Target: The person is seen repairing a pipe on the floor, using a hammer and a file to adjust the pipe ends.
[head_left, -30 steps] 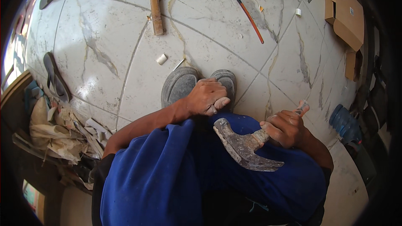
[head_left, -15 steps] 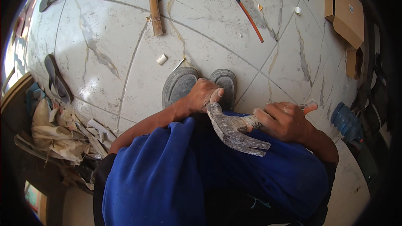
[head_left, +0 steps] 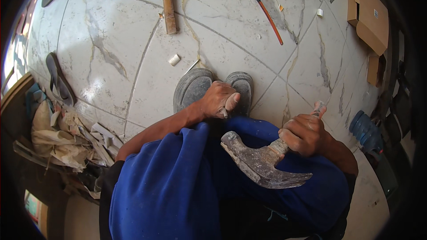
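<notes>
My right hand (head_left: pixel 303 134) is wrapped round the handle of a worn claw hammer (head_left: pixel 262 159), its thumb stretched along the grip. The hammer's dusty grey head hangs over my blue-clothed lap, with the claw toward the lower right. In front of my shoes (head_left: pixel 192 90), my left hand (head_left: pixel 219 99) is closed. The end of a thin, pale rod (head_left: pixel 223 113) sticks out below its thumb; the rest of the rod is hidden by the fingers. A gap separates the hammer head from the left hand.
Ahead on the tiles lie a wooden handle (head_left: pixel 168 6), a black-and-red rod (head_left: pixel 267 14) and small white fragments (head_left: pixel 174 59). Sandals (head_left: pixel 59 80) and scrap (head_left: pixel 66 138) are at left. A cardboard box (head_left: pixel 371 15) and a blue plastic bottle (head_left: pixel 367 131) are at right.
The hammer head has moved away from my left hand, back toward my lap. My right hand has tilted with it, while my left hand stays nearly in place.
</notes>
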`<action>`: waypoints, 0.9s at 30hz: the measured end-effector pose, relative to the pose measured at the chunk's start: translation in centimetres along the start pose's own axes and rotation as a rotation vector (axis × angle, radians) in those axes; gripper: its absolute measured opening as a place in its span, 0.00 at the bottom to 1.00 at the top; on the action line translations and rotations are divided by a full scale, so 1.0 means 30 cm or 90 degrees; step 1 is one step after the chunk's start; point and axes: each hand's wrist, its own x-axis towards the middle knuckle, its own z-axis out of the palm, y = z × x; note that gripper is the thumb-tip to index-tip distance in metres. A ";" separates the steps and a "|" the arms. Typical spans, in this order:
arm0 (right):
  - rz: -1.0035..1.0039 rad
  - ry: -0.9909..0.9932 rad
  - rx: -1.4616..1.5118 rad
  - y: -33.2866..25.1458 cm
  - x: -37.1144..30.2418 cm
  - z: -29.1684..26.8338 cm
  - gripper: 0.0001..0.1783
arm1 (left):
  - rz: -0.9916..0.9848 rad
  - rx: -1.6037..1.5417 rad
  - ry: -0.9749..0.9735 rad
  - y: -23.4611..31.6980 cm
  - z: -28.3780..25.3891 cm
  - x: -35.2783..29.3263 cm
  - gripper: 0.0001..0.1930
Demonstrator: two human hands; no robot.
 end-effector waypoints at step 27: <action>0.027 -0.014 -0.039 0.008 -0.010 0.027 0.15 | -0.034 0.005 -0.020 -0.015 -0.001 -0.020 0.18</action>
